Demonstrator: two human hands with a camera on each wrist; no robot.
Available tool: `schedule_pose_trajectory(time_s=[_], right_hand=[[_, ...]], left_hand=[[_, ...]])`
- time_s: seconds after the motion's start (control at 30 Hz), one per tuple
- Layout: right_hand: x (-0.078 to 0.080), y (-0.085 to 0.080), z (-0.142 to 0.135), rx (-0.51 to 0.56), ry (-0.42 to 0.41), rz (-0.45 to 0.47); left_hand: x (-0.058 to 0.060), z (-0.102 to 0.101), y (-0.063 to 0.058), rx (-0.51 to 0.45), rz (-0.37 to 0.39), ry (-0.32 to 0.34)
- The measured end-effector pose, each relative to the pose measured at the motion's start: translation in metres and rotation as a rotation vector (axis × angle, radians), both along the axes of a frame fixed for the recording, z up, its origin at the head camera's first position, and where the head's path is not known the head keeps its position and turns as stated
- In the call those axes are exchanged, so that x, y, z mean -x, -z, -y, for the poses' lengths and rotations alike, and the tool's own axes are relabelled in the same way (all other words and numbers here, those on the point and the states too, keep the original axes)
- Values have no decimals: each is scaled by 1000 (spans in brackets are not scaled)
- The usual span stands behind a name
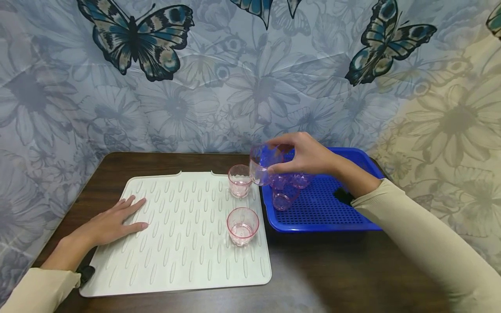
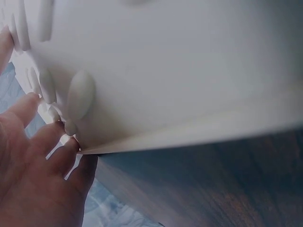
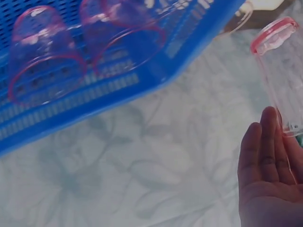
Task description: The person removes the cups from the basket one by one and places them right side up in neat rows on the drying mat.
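My right hand grips a clear, pink-tinted drinking glass between thumb and fingers, over the near-left side of a blue basket. In the right wrist view the glass is tilted, its pink end away from the palm. My left hand lies with spread, straight fingers on the left edge of a white ribbed mat; the left wrist view shows its fingertips at the mat's edge. Two pink-tinted glasses stand upright along the mat's right side, a far glass and a nearer glass.
The blue plastic basket, with perforated floor and raised rim, stands right of the mat. Several pink-tinted glasses lie in its left part. Both mat and basket sit on a dark wooden table. A butterfly-patterned cloth hangs behind the table.
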State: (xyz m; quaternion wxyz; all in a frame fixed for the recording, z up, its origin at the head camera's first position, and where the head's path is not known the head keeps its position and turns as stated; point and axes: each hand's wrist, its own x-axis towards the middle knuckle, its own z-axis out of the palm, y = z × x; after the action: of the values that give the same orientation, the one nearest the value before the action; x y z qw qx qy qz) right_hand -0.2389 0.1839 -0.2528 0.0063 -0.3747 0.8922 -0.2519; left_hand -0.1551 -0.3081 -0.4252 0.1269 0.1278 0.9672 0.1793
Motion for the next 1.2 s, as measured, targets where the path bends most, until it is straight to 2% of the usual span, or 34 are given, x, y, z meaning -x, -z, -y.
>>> schedule_pose_trajectory(time_s=[0.33, 0.57, 0.87, 0.97, 1.2], right_hand=[[-8, 6, 44, -1, -101, 24], [-15, 18, 72, -36, -202, -11], [-29, 30, 104, -176, -290, 35], [-33, 35, 112, -229, -313, 24], [-37, 48, 125, -286, -385, 48]], left_hand=[[-2, 1, 1, 11, 11, -1], [-1, 0, 2, 13, 0, 9], [1, -1, 1, 13, 4, 12], [1, -1, 1, 15, 4, 10], [1, 0, 1, 14, 5, 8]])
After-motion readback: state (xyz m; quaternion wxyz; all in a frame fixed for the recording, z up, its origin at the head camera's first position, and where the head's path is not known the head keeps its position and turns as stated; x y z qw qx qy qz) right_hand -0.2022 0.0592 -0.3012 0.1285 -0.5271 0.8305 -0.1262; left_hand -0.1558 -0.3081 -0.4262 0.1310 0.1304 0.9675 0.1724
